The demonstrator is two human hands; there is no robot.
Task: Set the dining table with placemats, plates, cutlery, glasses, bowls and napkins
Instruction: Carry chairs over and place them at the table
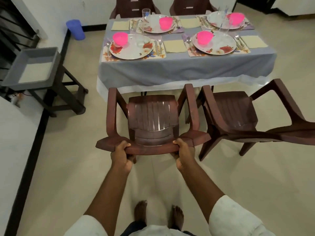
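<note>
The top rail of a brown plastic chair (pixel 151 116) is gripped at both ends: the left hand (pixel 121 155) is wrapped over its left part and the right hand (pixel 184 155) over its right, the fingers (pixel 177 143) of each curled round the rail with nothing else held. The chair is faced toward the table (pixel 187 65), its front edge just short of the hanging grey cloth. A second chair (pixel 233 113) is stood just beside it on the right, turned slightly outward. Four places are laid on the table, each with a floral placemat (pixel 159 54), a floral plate (pixel 131 50), a pink bowl (pixel 120 39) set on the plate, cutlery (pixel 159 44) alongside, and a pale napkin (pixel 174 46). Clear glasses (pixel 145 13) are seen on the plates (their exact count cannot be told). A grey tray (pixel 34 65) is rested on a dark stool (pixel 68 96) to the left, and a blue container (pixel 75 28) is stood on the floor by the wall.
</note>
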